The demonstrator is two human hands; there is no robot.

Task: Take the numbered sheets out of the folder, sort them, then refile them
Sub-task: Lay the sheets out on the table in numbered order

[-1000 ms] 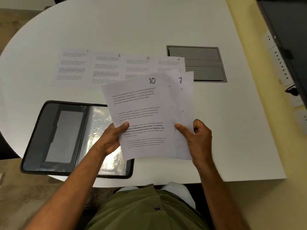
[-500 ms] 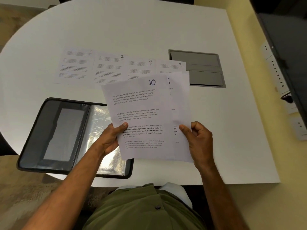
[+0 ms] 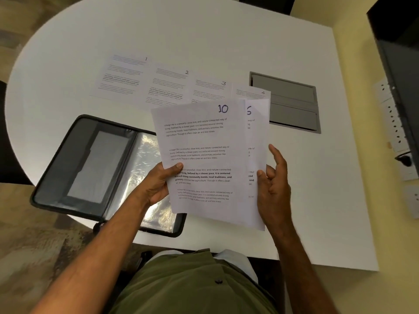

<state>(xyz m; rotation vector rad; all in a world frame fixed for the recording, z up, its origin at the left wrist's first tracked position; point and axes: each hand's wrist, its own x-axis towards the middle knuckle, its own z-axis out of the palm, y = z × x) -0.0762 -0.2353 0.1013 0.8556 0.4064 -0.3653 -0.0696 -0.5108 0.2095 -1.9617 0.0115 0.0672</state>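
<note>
Sheets: four in a row (image 3: 181, 85) on table, fanned stack (image 3: 204, 155) pinched by both hands' fingers (image 3: 179, 166).

Far across the table (image 3: 226, 37): sheets 1 (image 3: 123, 75), 2 (image 3: 169, 87), 3 (image 3: 209, 90) and 4 (image 3: 251, 94) in an overlapping row, left to right. Right of sheet 4, touching its edge: a hatch (image 3: 292, 100). Near left: an open folder (image 3: 90, 168), overhanging the table's edge.

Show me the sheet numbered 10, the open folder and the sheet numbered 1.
Sheet 10 (image 3: 199, 141), head view: upper text area.
Folder (image 3: 90, 168), head view: dark left panel.
Sheet 1 (image 3: 122, 75), head view: printed middle.
</note>
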